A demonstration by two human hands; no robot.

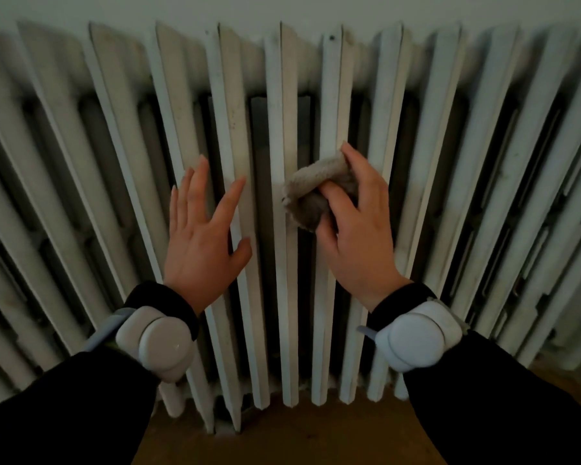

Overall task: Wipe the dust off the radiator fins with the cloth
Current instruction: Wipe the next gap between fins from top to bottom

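A white cast-iron radiator (289, 95) with many tall fins fills the view, its paint speckled with dust. My right hand (359, 229) is closed around a bunched grey cloth (312, 193) and holds it against a fin near the middle, about halfway up. My left hand (202, 236) is to the left of the cloth, fingers spread and flat over the neighbouring fins, holding nothing. Both wrists carry white round devices over black sleeves.
A pale wall (282, 8) rises behind the radiator's top. A brown wooden floor (282, 434) lies under the fins' lower ends. Dark gaps run between the fins.
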